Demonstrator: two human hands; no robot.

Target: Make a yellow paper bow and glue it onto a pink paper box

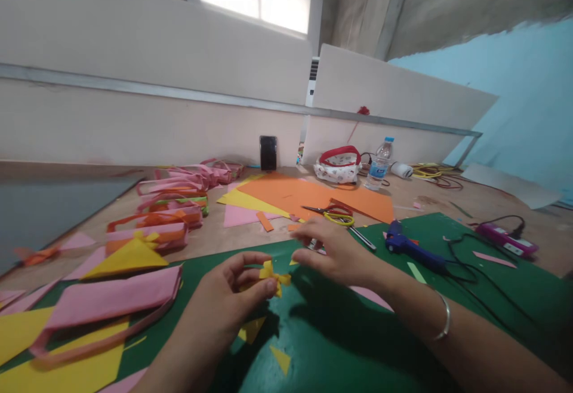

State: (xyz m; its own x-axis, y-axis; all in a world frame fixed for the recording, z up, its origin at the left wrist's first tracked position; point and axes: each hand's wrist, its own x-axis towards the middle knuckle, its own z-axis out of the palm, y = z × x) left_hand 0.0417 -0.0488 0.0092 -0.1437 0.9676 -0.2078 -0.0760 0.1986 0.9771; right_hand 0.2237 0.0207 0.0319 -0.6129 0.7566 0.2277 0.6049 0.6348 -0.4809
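Observation:
My left hand (244, 288) pinches a small yellow flower-shaped piece (275, 278), with strips sticking out like petals or bow loops. My right hand (329, 252) hovers just to its right, fingers curved and apart, with nothing visible in them. Beneath both hands lies a green cutting mat (358, 345). A yellow triangular scrap (280, 359) rests on it below the left hand. Past the right hand are scissors with yellow and red handles (339, 218) and a slim cutter-like tool (362, 238). On the left, a pink strapped bag-like piece (116, 297) lies by a yellow folded one (128, 260).
A blue glue gun (414, 249) with a black cord sits on the right, near a purple power strip (505, 239). Farther back are orange sheets (308, 193), a phone (268, 153), a white pouch (338, 169) and a water bottle (379, 166). Several pink pieces (179, 181) line the left.

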